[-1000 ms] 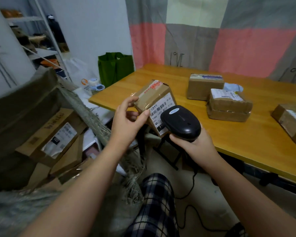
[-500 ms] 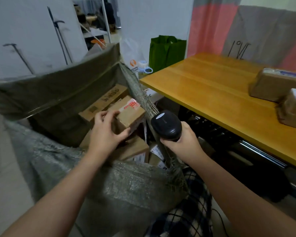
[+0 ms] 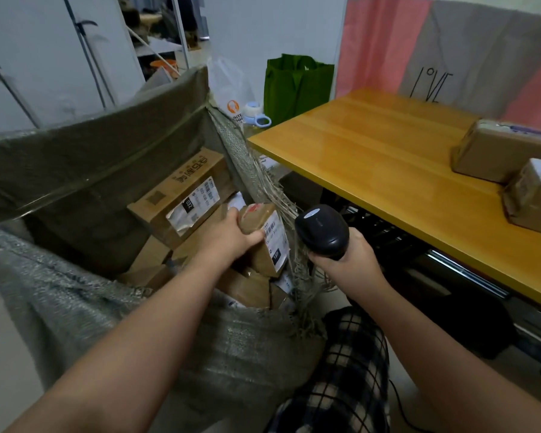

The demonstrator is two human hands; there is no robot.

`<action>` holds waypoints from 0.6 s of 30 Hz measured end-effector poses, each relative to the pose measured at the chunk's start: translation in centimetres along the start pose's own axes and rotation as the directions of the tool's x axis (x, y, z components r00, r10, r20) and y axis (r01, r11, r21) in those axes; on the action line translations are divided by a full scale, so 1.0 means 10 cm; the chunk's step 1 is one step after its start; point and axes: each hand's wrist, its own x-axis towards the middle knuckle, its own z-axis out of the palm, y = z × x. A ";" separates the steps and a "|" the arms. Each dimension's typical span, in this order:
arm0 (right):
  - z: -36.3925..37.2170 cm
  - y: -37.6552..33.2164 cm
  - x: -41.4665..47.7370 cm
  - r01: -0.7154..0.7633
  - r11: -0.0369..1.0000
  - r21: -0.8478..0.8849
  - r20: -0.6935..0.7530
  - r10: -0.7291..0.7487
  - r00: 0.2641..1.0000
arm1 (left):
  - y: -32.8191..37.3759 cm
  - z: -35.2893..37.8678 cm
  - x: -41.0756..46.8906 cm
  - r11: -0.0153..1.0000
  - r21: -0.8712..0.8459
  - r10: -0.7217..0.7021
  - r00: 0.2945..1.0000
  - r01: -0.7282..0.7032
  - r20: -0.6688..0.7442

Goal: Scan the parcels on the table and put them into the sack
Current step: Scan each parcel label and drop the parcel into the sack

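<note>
1. Step in hand: putting a parcel into the sack [image 3: 238, 348]. The left hand [image 3: 228, 237] is inside the sack's mouth, at its right side. Its fingers grasp the parcel [image 3: 267, 232] by the top edge, label facing up.
2. The parcel sits low in the sack, on or just above the heap of boxes there; I cannot tell if it bears on them. To judge by where it is, its scan is done.
3. The right hand [image 3: 353, 260] is just outside the sack's frayed right edge, fingers clenched round the handle of the scanner [image 3: 322, 229].
4. Next move, as I judge it: let the parcel go so that it settles on the heap. Then lift the hand clear of the frayed weave and reach right to the bench [image 3: 372, 157] for another parcel.
5. Counts:
   - One sack and one scanner.
   - Two parcels on the bench, well right of the sack: a back parcel [image 3: 506, 148] and a front parcel [image 3: 534, 198], close together. The bench runs out of view, so there may be more.
   - In the sack, the held parcel, one long box [image 3: 181, 195] at its far side, and several brown boxes underneath, too overlapped to count.
   - One green bag [image 3: 297, 85] behind the sack.
</note>
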 end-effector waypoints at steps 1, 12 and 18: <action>0.00 0.02 -0.01 0.002 1.000 -0.003 0.002 -0.002 1.000 | 0.02 0.02 0.00 0.997 0.081 0.012 1.000 -0.013 0.002; -0.73 0.15 -0.05 -0.073 0.997 0.021 -0.200 0.076 0.977 | 1.06 0.00 -0.36 0.863 0.186 0.504 0.813 -0.469 -0.291; -1.71 0.32 -0.36 -0.124 0.990 0.066 -0.490 0.140 0.860 | 2.16 0.47 -0.58 0.700 0.047 0.710 0.688 -0.712 -0.151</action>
